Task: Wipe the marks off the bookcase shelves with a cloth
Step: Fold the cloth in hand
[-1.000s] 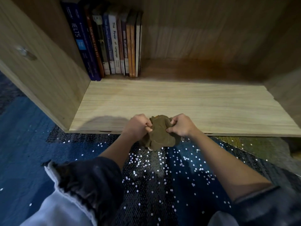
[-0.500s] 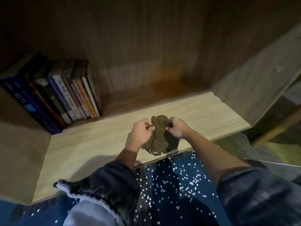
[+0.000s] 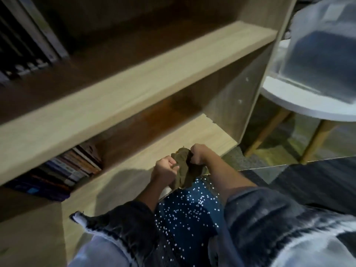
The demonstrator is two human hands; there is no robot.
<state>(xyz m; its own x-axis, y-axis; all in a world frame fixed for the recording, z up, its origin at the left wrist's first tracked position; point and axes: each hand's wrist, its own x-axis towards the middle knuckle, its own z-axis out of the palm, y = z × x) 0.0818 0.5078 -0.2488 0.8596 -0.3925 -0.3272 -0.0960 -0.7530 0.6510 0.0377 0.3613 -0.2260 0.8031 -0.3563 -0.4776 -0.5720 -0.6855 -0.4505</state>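
Head cam: you've got the crumpled olive-brown cloth (image 3: 184, 170) bunched up between both hands, right over the front edge of the pale wooden bottom shelf (image 3: 192, 132). Your left hand (image 3: 165, 168) and right hand (image 3: 200, 154) both have their fingers curled tight into the fabric. A row of paperback books (image 3: 77, 164) sits at the shelf's left end.

Two hands (image 3: 165, 168) (image 3: 200, 154), one cloth (image 3: 183, 170), two shelves (image 3: 134, 83) (image 3: 173, 143), one table (image 3: 308, 105)
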